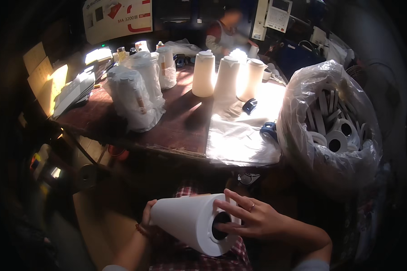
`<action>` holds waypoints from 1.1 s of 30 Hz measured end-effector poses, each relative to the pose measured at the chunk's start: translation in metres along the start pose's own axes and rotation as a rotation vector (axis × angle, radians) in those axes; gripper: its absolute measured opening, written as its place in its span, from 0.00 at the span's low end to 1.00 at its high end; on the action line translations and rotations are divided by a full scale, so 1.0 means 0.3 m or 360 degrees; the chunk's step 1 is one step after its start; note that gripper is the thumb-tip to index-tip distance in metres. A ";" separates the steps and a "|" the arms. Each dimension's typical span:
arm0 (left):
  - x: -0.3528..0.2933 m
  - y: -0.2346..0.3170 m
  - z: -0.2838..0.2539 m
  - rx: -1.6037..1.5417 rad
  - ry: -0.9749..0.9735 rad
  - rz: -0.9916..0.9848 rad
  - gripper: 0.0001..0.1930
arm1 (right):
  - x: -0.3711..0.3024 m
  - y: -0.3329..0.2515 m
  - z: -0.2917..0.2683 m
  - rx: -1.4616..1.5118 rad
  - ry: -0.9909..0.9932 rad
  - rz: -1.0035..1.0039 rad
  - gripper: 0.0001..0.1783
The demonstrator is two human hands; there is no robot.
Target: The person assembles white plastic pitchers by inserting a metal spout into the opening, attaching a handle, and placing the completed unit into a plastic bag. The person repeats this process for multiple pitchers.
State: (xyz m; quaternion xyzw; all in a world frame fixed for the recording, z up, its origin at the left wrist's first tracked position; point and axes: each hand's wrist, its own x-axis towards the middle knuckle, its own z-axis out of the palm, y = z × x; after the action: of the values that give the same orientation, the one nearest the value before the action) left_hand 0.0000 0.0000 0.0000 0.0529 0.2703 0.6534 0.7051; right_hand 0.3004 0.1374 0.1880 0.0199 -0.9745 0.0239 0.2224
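Note:
A white tapered plastic shell (183, 221) lies tilted across my lap, its wide end toward the right. My left hand (148, 214) holds the narrow end, fingers curled round it and partly hidden behind. At the wide end is a round dark hole (220, 226) inside a raised ring. My right hand (253, 218) grips that end: the upper fingers lie over the rim, and lower fingers reach into the hole, where their tips are hidden.
Ahead on the table (178, 131) stand several bare white shells (204, 74) and several plastic-wrapped ones (133, 97). Blue tools (269, 130) lie near a white sheet (239, 144). At right, a clear plastic bag (298, 140) holds white rings and strips. Another person (224, 36) works beyond the table.

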 end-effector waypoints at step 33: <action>0.134 0.043 0.484 0.3101 -0.1102 0.1615 0.33 | -0.045 0.459 0.489 0.2676 -0.0087 0.1185 0.13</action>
State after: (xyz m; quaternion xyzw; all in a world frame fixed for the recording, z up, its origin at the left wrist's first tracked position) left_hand 0.0538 0.0804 0.1161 0.8546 0.4000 0.3262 0.0573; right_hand 0.2422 0.2672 0.0450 -0.1393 -0.5847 0.7941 0.0897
